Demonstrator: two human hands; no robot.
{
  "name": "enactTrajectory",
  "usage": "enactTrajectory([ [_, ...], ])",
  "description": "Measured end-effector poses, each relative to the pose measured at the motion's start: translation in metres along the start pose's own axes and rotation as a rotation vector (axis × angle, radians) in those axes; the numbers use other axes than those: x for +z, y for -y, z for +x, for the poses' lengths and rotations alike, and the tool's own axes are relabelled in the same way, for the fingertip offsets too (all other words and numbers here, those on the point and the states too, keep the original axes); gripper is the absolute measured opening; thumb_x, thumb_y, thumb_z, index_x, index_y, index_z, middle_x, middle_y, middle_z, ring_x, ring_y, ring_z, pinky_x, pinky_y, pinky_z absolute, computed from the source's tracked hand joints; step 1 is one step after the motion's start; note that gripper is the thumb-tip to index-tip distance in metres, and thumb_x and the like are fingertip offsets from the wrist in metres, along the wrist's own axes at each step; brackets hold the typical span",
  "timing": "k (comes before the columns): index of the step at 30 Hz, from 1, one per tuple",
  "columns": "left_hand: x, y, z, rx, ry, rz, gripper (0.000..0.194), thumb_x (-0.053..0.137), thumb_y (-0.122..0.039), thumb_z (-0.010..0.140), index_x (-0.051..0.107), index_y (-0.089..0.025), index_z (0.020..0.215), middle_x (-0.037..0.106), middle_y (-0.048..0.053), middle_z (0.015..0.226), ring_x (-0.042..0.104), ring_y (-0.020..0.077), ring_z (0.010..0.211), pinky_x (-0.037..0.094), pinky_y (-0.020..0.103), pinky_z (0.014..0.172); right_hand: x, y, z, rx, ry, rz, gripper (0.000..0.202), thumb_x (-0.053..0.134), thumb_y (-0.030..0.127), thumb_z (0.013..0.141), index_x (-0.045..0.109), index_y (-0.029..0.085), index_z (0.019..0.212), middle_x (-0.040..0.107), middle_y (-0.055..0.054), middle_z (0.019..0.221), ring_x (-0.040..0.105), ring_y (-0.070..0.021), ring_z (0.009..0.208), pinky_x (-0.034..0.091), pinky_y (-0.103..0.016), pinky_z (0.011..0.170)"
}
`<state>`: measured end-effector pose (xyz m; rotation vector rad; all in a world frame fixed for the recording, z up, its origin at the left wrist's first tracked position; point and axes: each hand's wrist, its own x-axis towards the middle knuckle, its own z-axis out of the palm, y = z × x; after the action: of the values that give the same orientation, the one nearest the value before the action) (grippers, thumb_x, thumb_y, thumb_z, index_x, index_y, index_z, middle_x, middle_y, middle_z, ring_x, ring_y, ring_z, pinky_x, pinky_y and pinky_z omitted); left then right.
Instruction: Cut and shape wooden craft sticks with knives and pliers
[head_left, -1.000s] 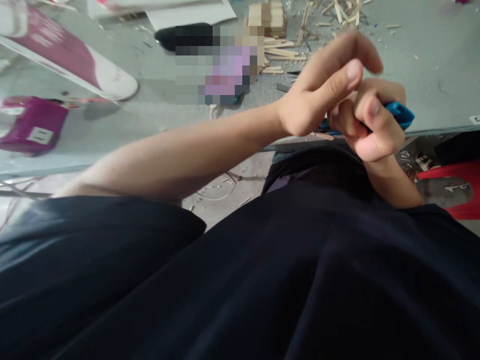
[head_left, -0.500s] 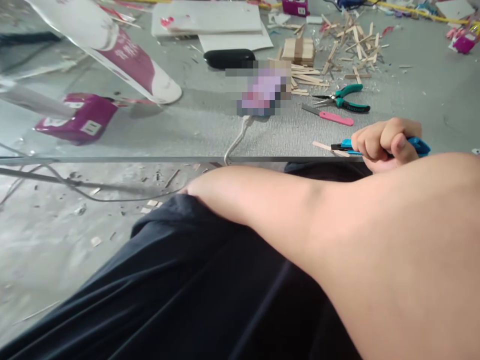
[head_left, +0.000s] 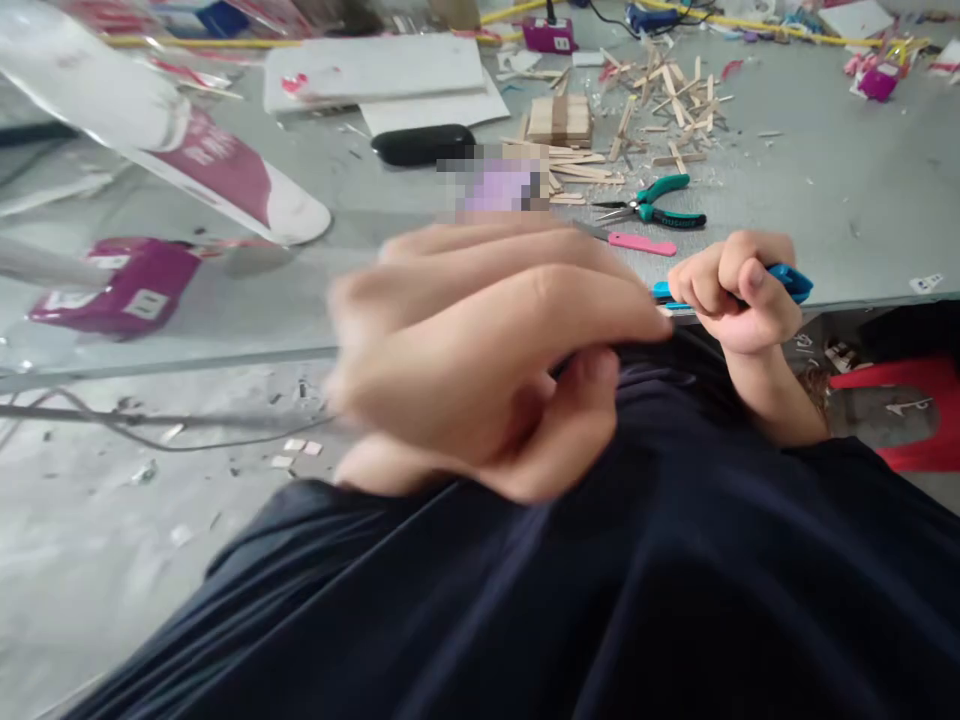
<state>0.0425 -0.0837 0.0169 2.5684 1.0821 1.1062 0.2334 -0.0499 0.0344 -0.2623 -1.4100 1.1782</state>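
Note:
My left hand (head_left: 480, 350) is in the middle of the view, somewhat blurred, above my lap and the table edge. Its fingers stretch to the right and bend slightly, with the thumb apart below them; nothing shows between them. My right hand (head_left: 739, 290) is wrapped round a blue utility knife (head_left: 791, 283) at the table's front edge. The knife's front end lies partly behind my left fingertips. Beyond the hands lie a pink-handled blade (head_left: 641, 243) and green-handled pliers (head_left: 667, 205).
Loose wooden craft sticks (head_left: 675, 95) and a banded stick bundle (head_left: 559, 122) lie farther back. A black case (head_left: 424, 145) and white foam slab (head_left: 382, 75) are left of them. A purple box (head_left: 120, 285) stands far left. A red stool (head_left: 900, 390) is at right.
My left forearm, which crossed close before the camera, has swung down and left, bringing the left hand into view over the table edge. My right hand keeps hold of the utility knife.

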Motion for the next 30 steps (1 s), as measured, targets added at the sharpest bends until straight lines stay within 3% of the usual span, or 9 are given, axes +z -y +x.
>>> enactTrajectory([
  [3,-0.012,0.026,-0.006,0.008,0.003,0.054,0.067,0.074,-0.073,0.105,0.077,-0.027,0.153,0.077,0.019,0.154,0.07,0.044,0.141,0.057,0.061,0.113,0.01,0.003,0.003,-0.253,-0.015,0.055,0.067,0.074,0.054,0.107,0.03,0.029,0.064,0.014,0.014,0.044,0.011,-0.0078,0.035,0.017,-0.031,0.045],
  [6,-0.007,0.045,-0.025,0.034,-0.032,0.127,0.07,0.074,-0.073,0.105,0.074,-0.026,0.156,0.077,0.02,0.156,0.07,0.0446,0.141,0.053,0.063,0.117,0.017,0.008,0.003,-0.312,-0.032,0.067,0.061,0.066,0.046,0.109,0.029,0.029,0.064,0.014,0.013,0.044,0.008,-0.0077,0.034,0.017,-0.03,0.043],
  [9,0.019,0.056,-0.042,0.085,-0.104,0.251,0.077,0.071,-0.083,0.106,0.075,-0.024,0.155,0.081,0.021,0.152,0.074,0.0436,0.138,0.05,0.06,0.115,0.015,0.008,0.0,-0.21,-0.139,-0.017,0.072,0.075,0.061,0.103,0.025,0.03,0.061,0.012,0.013,0.042,0.011,-0.0087,0.036,0.024,-0.029,0.043],
  [11,0.04,0.062,-0.046,0.062,-0.197,0.318,0.071,0.069,-0.084,0.108,0.08,-0.027,0.148,0.088,0.018,0.139,0.079,0.0404,0.13,0.05,0.057,0.109,0.01,0.005,-0.002,-0.146,-0.205,-0.087,0.078,0.078,0.072,0.096,0.024,0.031,0.058,0.01,0.013,0.041,0.012,-0.0094,0.037,0.028,-0.03,0.043],
  [15,0.067,0.075,-0.042,0.136,-0.439,0.414,0.054,0.075,-0.078,0.108,0.085,-0.031,0.133,0.093,0.012,0.116,0.084,0.0341,0.107,0.048,0.053,0.095,0.001,-0.005,-0.006,-0.213,-0.197,-0.093,0.076,0.073,0.074,0.098,0.025,0.031,0.058,0.009,0.013,0.041,0.011,-0.0102,0.035,0.031,-0.03,0.042],
  [18,0.073,0.084,-0.038,0.151,-0.495,0.454,0.045,0.076,-0.074,0.108,0.087,-0.034,0.123,0.094,0.009,0.108,0.084,0.0321,0.096,0.046,0.053,0.088,0.003,-0.01,-0.01,-0.276,-0.273,-0.106,0.073,0.07,0.071,0.104,0.026,0.03,0.064,0.009,0.013,0.043,0.01,-0.0111,0.035,0.032,-0.031,0.043],
  [22,0.077,0.09,-0.037,0.009,-0.365,0.314,0.042,0.071,-0.071,0.109,0.087,-0.033,0.117,0.093,0.013,0.113,0.082,0.0346,0.1,0.046,0.056,0.089,0.012,-0.012,-0.015,-0.426,-0.408,-0.101,0.067,0.062,0.061,0.113,0.024,0.028,0.07,0.008,0.013,0.045,0.005,-0.0109,0.034,0.029,-0.029,0.044],
  [25,0.078,0.089,-0.035,-0.072,-0.287,0.224,0.04,0.069,-0.068,0.108,0.087,-0.033,0.117,0.093,0.015,0.118,0.082,0.0373,0.105,0.045,0.058,0.091,0.019,-0.01,-0.017,-0.466,-0.45,-0.103,0.067,0.056,0.061,0.117,0.021,0.026,0.072,0.007,0.012,0.044,0.003,-0.0103,0.033,0.024,-0.028,0.043],
  [30,0.079,0.085,-0.031,0.102,-0.467,0.4,0.027,0.072,-0.056,0.103,0.087,-0.034,0.109,0.093,0.008,0.103,0.078,0.0316,0.09,0.044,0.054,0.085,0.024,-0.006,-0.019,-0.504,-0.4,-0.145,0.075,0.049,0.079,0.117,0.018,0.026,0.074,0.006,0.012,0.043,0.003,-0.0093,0.031,0.021,-0.028,0.043],
])
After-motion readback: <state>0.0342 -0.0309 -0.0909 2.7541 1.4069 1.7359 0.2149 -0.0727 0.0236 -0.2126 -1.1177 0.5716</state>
